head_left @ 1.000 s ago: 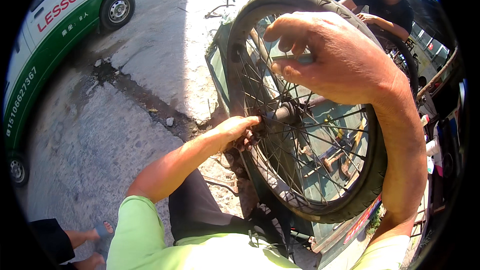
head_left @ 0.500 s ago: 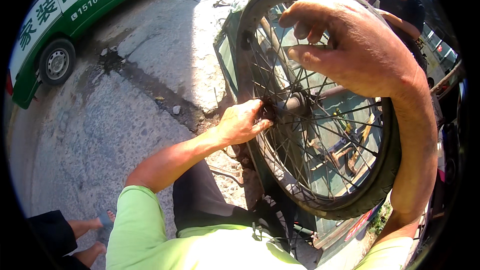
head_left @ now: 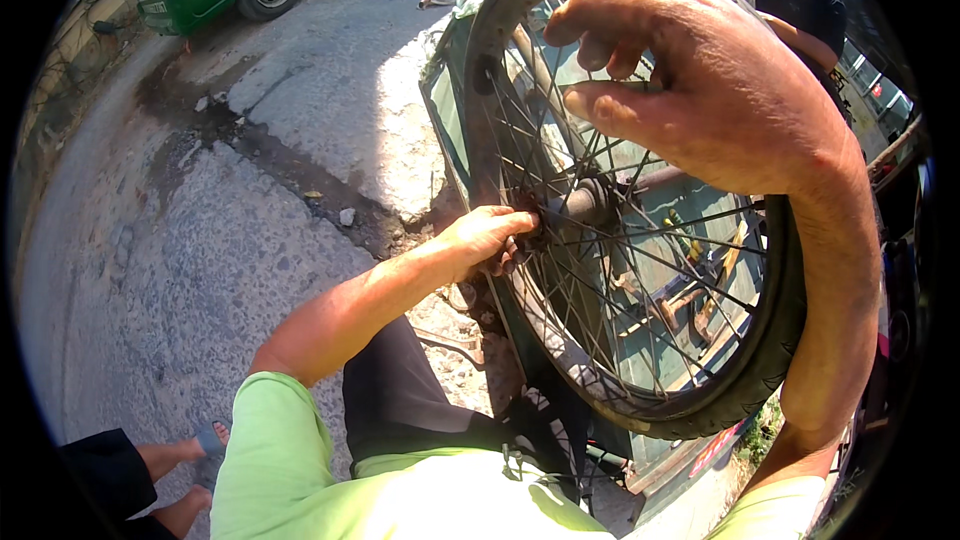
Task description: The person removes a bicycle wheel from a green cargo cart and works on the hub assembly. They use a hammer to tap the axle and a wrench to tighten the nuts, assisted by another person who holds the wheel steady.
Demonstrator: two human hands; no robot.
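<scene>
A spoked wheel (head_left: 482, 90) with a black knobbly tyre stands tilted in front of me. At the left end of its hub (head_left: 585, 202), my left hand (head_left: 488, 240) is closed, thumb and fingers pressed together by the axle. What they pinch, if anything, is hidden. My right hand (head_left: 690, 90) is raised over the wheel's upper part, its fingers bent and the thumb apart, with nothing visible between them. The right forearm crosses the tyre's right side.
Through the spokes, several tools show on a greenish surface, among them one with a yellow-green handle (head_left: 692, 243). A person in dark clothes (head_left: 790, 0) is at the upper right. Another person's sandalled foot (head_left: 213, 438) shows lower left. A green-and-white van (head_left: 200, 0) stands on the cracked pavement.
The van has moved away, so its rear now shows. My left hand has turned a little, its fingertips drawn closer together by the axle. My right hand stays nearly where it was.
</scene>
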